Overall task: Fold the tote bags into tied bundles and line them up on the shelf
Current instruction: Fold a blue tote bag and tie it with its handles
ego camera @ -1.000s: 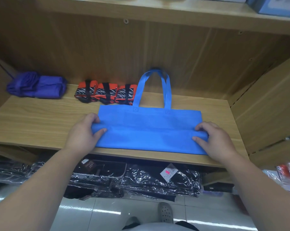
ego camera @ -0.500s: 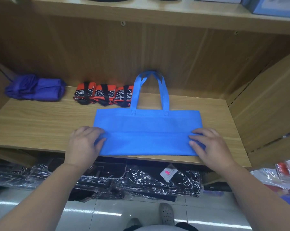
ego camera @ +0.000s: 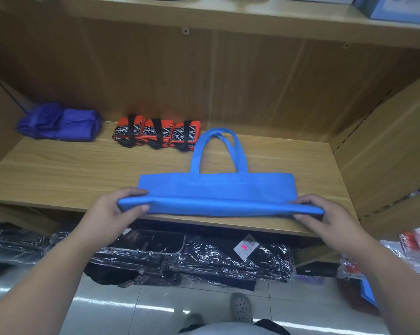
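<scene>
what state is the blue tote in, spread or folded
Partly folded: the blue tote has its near edge doubled over, pinched by the left hand and right hand; handles lie flat, untied.

Open shelf board (ego camera: 59, 175) is lying at left centre of the frame. A purple bundle (ego camera: 59, 122) and three orange bundles (ego camera: 155, 132) are lining the back at upper left; the blue tote bag (ego camera: 216, 192) is filling centre right.
</scene>
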A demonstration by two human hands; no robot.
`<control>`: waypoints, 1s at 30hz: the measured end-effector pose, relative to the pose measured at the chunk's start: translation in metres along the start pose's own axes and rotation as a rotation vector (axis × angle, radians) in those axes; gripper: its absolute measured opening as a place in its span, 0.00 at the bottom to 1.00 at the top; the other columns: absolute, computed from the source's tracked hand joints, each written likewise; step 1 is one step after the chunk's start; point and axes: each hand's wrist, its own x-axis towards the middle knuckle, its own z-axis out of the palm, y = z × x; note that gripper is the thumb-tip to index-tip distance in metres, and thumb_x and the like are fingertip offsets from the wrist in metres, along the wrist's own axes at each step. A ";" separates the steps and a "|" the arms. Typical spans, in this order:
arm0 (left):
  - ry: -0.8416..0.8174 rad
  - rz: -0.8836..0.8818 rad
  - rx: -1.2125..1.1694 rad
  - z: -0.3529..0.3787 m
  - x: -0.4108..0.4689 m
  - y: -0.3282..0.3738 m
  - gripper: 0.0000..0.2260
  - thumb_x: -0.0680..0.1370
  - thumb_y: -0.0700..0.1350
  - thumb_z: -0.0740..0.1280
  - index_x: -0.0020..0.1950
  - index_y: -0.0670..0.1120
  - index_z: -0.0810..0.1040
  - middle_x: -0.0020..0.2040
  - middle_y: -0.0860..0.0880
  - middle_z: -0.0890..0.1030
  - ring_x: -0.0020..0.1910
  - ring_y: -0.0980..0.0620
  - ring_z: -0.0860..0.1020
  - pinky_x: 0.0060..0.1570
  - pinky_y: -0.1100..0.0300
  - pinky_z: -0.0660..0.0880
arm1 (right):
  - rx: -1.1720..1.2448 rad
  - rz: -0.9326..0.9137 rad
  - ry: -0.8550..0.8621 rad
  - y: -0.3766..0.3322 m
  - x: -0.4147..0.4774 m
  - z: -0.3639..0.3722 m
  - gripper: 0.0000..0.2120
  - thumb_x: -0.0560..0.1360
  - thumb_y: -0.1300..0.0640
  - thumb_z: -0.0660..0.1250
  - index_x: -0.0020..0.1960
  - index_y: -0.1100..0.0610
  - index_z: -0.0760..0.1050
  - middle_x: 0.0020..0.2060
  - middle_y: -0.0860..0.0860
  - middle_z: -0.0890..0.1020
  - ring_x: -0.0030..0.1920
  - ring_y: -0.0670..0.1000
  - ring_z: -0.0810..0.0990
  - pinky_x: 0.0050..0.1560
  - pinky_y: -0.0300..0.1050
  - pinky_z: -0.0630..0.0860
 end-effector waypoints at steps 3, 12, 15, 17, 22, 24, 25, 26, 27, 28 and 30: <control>0.046 -0.088 -0.052 0.006 0.009 0.006 0.06 0.77 0.46 0.74 0.50 0.50 0.78 0.33 0.55 0.78 0.28 0.55 0.70 0.28 0.63 0.66 | -0.010 0.060 0.104 -0.014 0.008 0.001 0.09 0.77 0.52 0.72 0.52 0.45 0.73 0.33 0.40 0.80 0.32 0.43 0.74 0.33 0.35 0.67; 0.260 -0.165 0.288 0.024 0.022 0.009 0.14 0.75 0.52 0.75 0.49 0.43 0.76 0.42 0.45 0.76 0.42 0.41 0.75 0.43 0.46 0.75 | -0.131 0.239 0.262 -0.023 0.044 0.023 0.17 0.78 0.44 0.69 0.62 0.51 0.75 0.51 0.50 0.84 0.51 0.56 0.81 0.46 0.47 0.72; 0.292 -0.171 0.435 0.026 0.022 0.006 0.22 0.75 0.53 0.75 0.61 0.41 0.78 0.54 0.43 0.77 0.55 0.37 0.75 0.56 0.42 0.74 | -0.230 0.263 0.307 -0.023 0.049 0.028 0.22 0.76 0.41 0.69 0.65 0.52 0.75 0.55 0.54 0.84 0.55 0.59 0.80 0.50 0.50 0.76; 0.318 -0.175 0.540 0.028 0.023 0.006 0.22 0.75 0.55 0.74 0.61 0.41 0.80 0.58 0.41 0.77 0.58 0.36 0.73 0.58 0.42 0.72 | -0.281 0.276 0.325 -0.024 0.051 0.031 0.25 0.75 0.39 0.70 0.68 0.49 0.73 0.55 0.53 0.83 0.54 0.59 0.80 0.50 0.51 0.77; 0.273 -0.201 0.716 0.028 0.027 0.011 0.22 0.76 0.62 0.69 0.54 0.42 0.79 0.56 0.42 0.76 0.56 0.37 0.72 0.53 0.46 0.70 | -0.370 0.162 0.371 -0.029 0.054 0.035 0.22 0.73 0.47 0.74 0.65 0.47 0.75 0.53 0.52 0.76 0.52 0.58 0.77 0.50 0.51 0.74; 0.248 -0.201 0.743 0.026 0.032 0.013 0.23 0.76 0.63 0.68 0.51 0.43 0.77 0.52 0.43 0.76 0.55 0.38 0.73 0.51 0.46 0.71 | -0.530 0.006 0.395 -0.033 0.056 0.041 0.21 0.71 0.57 0.75 0.63 0.48 0.78 0.55 0.54 0.76 0.56 0.61 0.74 0.56 0.55 0.71; 0.233 -0.207 0.743 0.025 0.035 0.014 0.23 0.75 0.64 0.68 0.50 0.44 0.76 0.51 0.44 0.76 0.54 0.39 0.73 0.51 0.47 0.71 | -0.603 -0.085 0.369 -0.038 0.057 0.045 0.22 0.71 0.62 0.72 0.63 0.47 0.79 0.58 0.53 0.77 0.58 0.61 0.73 0.58 0.56 0.69; 0.219 -0.216 0.734 0.024 0.037 0.016 0.22 0.75 0.64 0.68 0.48 0.45 0.75 0.50 0.46 0.74 0.54 0.40 0.73 0.51 0.47 0.71 | -0.645 -0.173 0.304 -0.044 0.057 0.051 0.26 0.70 0.65 0.67 0.64 0.45 0.79 0.61 0.52 0.78 0.60 0.60 0.73 0.59 0.56 0.67; 0.207 -0.228 0.721 0.023 0.039 0.018 0.21 0.75 0.64 0.68 0.47 0.46 0.74 0.48 0.47 0.73 0.54 0.40 0.73 0.51 0.47 0.71 | -0.652 -0.245 0.193 -0.050 0.056 0.057 0.28 0.70 0.64 0.63 0.66 0.43 0.77 0.64 0.51 0.78 0.63 0.60 0.73 0.61 0.56 0.67; 0.197 -0.239 0.713 0.023 0.040 0.019 0.21 0.75 0.64 0.68 0.47 0.46 0.73 0.48 0.48 0.71 0.54 0.41 0.73 0.51 0.47 0.71 | -0.638 -0.286 0.053 -0.059 0.055 0.063 0.29 0.72 0.61 0.59 0.69 0.41 0.74 0.67 0.50 0.77 0.65 0.60 0.73 0.64 0.58 0.67; 0.187 -0.257 0.696 0.023 0.043 0.021 0.21 0.75 0.64 0.69 0.47 0.46 0.72 0.47 0.48 0.72 0.54 0.41 0.74 0.50 0.48 0.72 | -0.625 -0.273 -0.197 -0.076 0.050 0.076 0.24 0.81 0.47 0.48 0.75 0.34 0.64 0.75 0.51 0.70 0.72 0.65 0.68 0.71 0.63 0.63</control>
